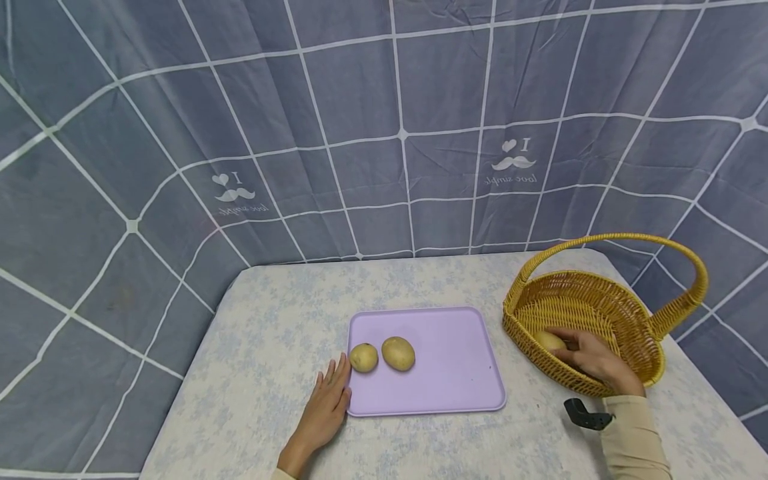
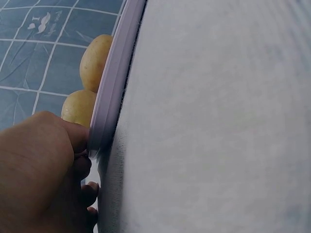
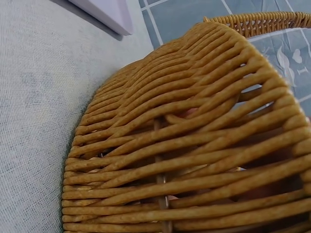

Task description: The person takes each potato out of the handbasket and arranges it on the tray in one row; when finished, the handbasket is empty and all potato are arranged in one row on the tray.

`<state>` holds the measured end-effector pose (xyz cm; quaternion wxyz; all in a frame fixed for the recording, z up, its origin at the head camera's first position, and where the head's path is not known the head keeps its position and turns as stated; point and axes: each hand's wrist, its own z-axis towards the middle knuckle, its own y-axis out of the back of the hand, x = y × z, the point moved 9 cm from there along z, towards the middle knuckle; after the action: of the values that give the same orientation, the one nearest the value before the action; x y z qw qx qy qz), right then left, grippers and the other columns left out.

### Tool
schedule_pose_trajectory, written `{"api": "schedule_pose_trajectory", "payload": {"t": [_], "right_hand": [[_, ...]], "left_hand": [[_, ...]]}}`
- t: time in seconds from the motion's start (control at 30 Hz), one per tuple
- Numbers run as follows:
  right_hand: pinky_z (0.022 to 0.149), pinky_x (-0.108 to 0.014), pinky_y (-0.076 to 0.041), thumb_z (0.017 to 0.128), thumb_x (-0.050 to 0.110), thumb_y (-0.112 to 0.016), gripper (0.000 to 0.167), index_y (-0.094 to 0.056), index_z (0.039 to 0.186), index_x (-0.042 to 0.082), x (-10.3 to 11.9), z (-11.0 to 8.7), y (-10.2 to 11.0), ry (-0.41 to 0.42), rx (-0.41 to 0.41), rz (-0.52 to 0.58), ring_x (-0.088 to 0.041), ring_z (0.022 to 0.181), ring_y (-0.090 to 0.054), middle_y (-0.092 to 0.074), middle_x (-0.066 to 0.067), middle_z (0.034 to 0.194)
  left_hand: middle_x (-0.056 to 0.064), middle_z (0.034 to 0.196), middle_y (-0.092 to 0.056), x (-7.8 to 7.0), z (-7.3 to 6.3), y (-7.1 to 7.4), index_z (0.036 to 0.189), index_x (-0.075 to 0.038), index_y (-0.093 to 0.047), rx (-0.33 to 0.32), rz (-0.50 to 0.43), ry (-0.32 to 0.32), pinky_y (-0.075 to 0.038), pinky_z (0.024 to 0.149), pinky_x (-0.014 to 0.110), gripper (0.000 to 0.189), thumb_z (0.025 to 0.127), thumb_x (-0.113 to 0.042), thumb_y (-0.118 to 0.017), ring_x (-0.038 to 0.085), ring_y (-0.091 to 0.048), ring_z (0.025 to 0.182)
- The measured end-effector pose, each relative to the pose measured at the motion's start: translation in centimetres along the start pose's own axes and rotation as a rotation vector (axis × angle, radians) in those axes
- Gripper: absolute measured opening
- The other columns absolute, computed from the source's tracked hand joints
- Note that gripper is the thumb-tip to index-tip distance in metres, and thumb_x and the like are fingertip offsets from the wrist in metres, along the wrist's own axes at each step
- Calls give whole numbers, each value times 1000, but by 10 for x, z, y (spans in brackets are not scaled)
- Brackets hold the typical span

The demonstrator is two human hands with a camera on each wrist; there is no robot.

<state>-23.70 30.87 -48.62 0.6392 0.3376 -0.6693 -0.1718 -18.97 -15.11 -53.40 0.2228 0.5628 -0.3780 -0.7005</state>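
My left hand (image 1: 327, 407) rests along the left edge of a lilac tray (image 1: 447, 363), fingers extended and touching its rim. Two potatoes lie on the tray: a smaller potato (image 1: 363, 358) beside the fingertips and a larger potato (image 1: 399, 353) just right of it. Inside a yellow wicker basket (image 1: 654, 363), my right hand (image 1: 591, 357) grips another potato (image 1: 549, 341) near the left wall. In the right wrist view the basket's woven side (image 3: 194, 131) hides most of that hand and the potato.
The basket's tall arched handle (image 1: 612, 237) rises over its opening. A black wrist-worn device (image 1: 587, 415) sticks out by the right sleeve. A floral cloth (image 1: 288, 313) covers the table, and a grey-blue checked curtain (image 1: 360, 93) hangs behind it.
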Motion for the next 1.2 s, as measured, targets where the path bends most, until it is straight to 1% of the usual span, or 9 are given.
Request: {"api": "schedule_pose_trajectory", "payload": {"t": [0.13,0.27,0.37,0.5,0.67,0.77,0.83,1.03,1.2], "right_hand": [[70,-22,-51,92,15,-64,58,-41,137,-14,0,-2,4,-24,-43,43,-17,98,-57,-54,-33,124],[73,-21,-52,93,18,-65,61,-39,140,-11,2,-5,12,-16,-116,77,2,95,-54,-52,-34,127],[72,-19,-52,93,20,-64,62,-38,142,-9,8,-8,20,12,-168,100,15,92,-49,-48,-35,131],[72,-10,-48,94,21,-63,61,-38,142,-7,24,-15,33,63,-246,111,21,95,-44,-45,-36,135],[77,-6,-45,93,23,-64,61,-40,144,0,48,-22,46,110,-323,145,21,102,-46,-49,-22,139],[82,-4,-43,93,23,-64,61,-39,146,6,60,-24,48,124,-333,183,19,107,-46,-47,-14,143],[84,-4,-43,93,22,-64,62,-37,148,9,69,-25,48,137,-335,205,18,110,-45,-43,-14,146],[84,-6,-45,92,10,-64,57,-42,145,5,101,-24,46,254,-381,249,14,113,-49,-52,11,136],[86,-8,-47,91,-1,-63,54,-44,142,-1,122,-14,34,370,-358,359,8,116,-52,-53,18,130]], "left_hand": [[13,157,-20,-1,0,1,148,2,-28,-20,-1,-14,-6,114,59,51,103,-16,-41,39,-14,145],[15,157,-20,-1,0,1,148,3,-28,-21,0,-18,-6,114,60,50,103,-16,-41,40,-15,144],[14,158,-18,0,0,0,148,3,-27,-5,0,-8,-5,115,59,50,103,-16,-40,38,-13,145],[11,159,-16,1,-1,-1,149,1,-26,14,0,14,-3,116,57,50,103,-16,-39,34,-10,146],[10,159,-16,2,0,-1,149,0,-26,16,7,16,-2,117,56,51,103,-16,-39,33,-10,147],[9,159,-16,3,0,-2,149,0,-25,15,12,13,-2,117,55,51,103,-16,-39,33,-10,147],[9,159,-15,4,0,-2,149,0,-25,14,11,13,-2,117,55,51,103,-17,-40,32,-10,147],[10,159,-16,4,0,-3,150,0,-25,12,5,5,-2,117,56,51,104,-17,-39,33,-9,147],[10,159,-16,4,0,-3,149,0,-25,10,5,1,-2,117,56,51,104,-17,-39,33,-9,147]]}}
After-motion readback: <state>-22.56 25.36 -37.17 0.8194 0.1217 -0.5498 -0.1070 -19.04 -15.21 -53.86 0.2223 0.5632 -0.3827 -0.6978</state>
